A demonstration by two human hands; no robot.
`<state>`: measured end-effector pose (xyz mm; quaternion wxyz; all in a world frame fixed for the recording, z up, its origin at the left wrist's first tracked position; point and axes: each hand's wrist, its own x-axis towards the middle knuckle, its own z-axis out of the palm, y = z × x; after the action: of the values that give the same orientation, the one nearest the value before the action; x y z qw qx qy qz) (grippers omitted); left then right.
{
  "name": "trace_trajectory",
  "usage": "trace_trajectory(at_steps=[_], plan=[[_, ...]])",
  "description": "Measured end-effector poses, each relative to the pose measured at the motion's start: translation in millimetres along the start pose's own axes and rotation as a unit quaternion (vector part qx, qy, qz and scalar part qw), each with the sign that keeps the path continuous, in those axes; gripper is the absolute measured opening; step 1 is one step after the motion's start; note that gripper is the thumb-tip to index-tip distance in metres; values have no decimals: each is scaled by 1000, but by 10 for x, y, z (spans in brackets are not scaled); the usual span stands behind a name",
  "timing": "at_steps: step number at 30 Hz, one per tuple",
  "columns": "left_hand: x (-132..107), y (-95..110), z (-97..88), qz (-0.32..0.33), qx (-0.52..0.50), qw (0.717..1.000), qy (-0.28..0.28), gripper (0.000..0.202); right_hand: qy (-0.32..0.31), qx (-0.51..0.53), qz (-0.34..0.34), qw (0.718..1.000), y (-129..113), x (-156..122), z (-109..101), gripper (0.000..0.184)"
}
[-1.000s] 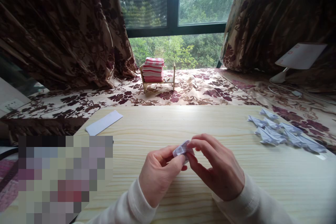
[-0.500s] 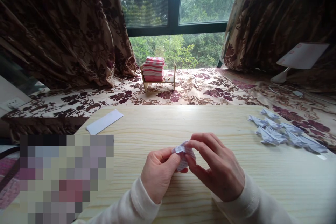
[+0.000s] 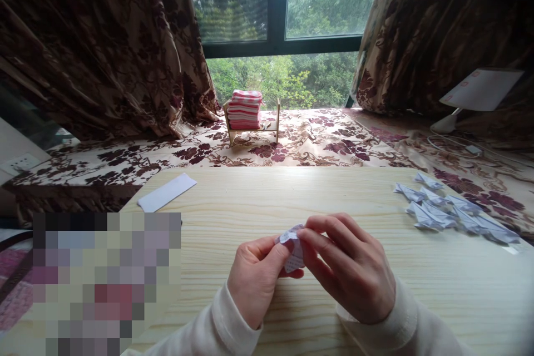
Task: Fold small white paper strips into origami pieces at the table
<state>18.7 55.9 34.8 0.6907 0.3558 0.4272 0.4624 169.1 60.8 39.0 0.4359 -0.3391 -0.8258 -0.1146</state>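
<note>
A small folded piece of printed paper (image 3: 294,256) is held up over the table between my two hands. My left hand (image 3: 255,272) pinches its left side, thumb on top and fingers beneath. My right hand (image 3: 352,267) is closed on its upper right edge, with the fingertips pressed together there. Part of the paper is hidden behind the fingers. Several folded white paper pieces (image 3: 434,216) with pointed ends lie in a group at the right of the table. At the far left rests a flat white paper strip (image 3: 167,192).
The pale wooden table (image 3: 233,194) stands against a ledge with a floral cloth (image 3: 317,133). On the ledge are a small wooden rack (image 3: 278,122) with folded pink-striped cloths (image 3: 245,111) and a white lamp (image 3: 481,89). A blurred-out patch (image 3: 104,283) covers the lower left.
Both hands have shifted slightly to the right. My right fingers have closed in on the paper's upper edge, and more of its lower printed part shows.
</note>
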Motion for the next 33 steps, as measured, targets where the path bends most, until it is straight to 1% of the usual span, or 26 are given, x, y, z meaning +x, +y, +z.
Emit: trace_trajectory(at_steps=[7, 16, 20, 27, 30, 33], plan=[[11, -31, -28, -15, -49, 999, 12, 28, -17, 0, -21, 1000, 12, 4, 14, 21], [36, -53, -54, 0, -14, 1000, -13, 29, -35, 16, -31, 999, 23, -9, 17, 20], [21, -18, -37, 7, -41, 999, -12, 33, -28, 30, -37, 998, 30, -21, 28, 24], [28, -17, -56, 10, -37, 999, 4, 23, -29, 25, -48, 998, 30, -14, 35, 21], [31, -24, -64, 18, -43, 999, 6, 23, -28, 30, -43, 998, 10, -8, 29, 21], [35, -23, -67, 28, -21, 999, 3, 24, -33, 67, -19, 997, -9, -12, 26, 23]])
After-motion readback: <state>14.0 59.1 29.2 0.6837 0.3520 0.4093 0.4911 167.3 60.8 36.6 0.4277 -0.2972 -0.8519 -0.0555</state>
